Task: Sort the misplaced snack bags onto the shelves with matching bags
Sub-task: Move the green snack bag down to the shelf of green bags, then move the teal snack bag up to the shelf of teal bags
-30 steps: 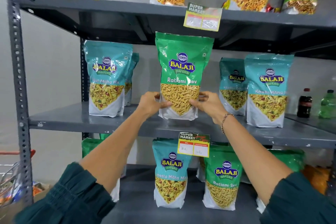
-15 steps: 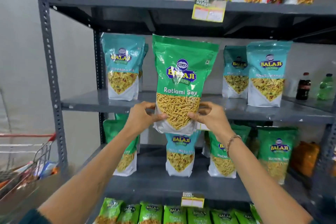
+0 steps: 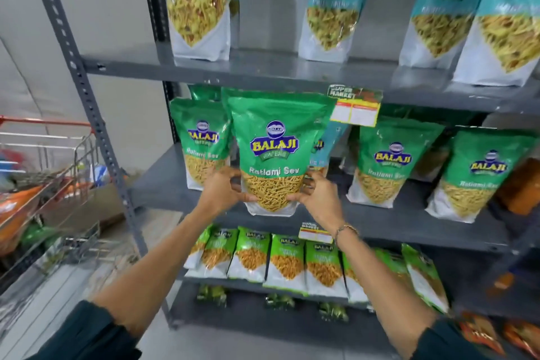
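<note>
I hold a green Balaji Ratlami Sev bag (image 3: 276,149) upright by its lower corners, my left hand (image 3: 225,188) on its left side and my right hand (image 3: 317,193) on its right. It hangs at the front of the middle grey shelf (image 3: 380,222), among matching green Ratlami Sev bags: one (image 3: 201,140) just left, two more to the right (image 3: 391,164) (image 3: 479,175). A teal bag (image 3: 321,149) is partly hidden behind the held bag. Teal Khatta Mitha bags (image 3: 198,3) (image 3: 331,6) stand on the shelf above.
Small green snack packs (image 3: 286,260) line the lower shelf. A price tag (image 3: 355,108) hangs from the upper shelf edge. A shopping trolley (image 3: 43,184) with goods stands at left beside the rack's grey upright (image 3: 84,88). Orange packs (image 3: 479,333) lie low at the right.
Both hands carried the green Ratlami Sev bag down from the teal-bag shelf to the shelf below with green bags; the view tilted downward with it.
</note>
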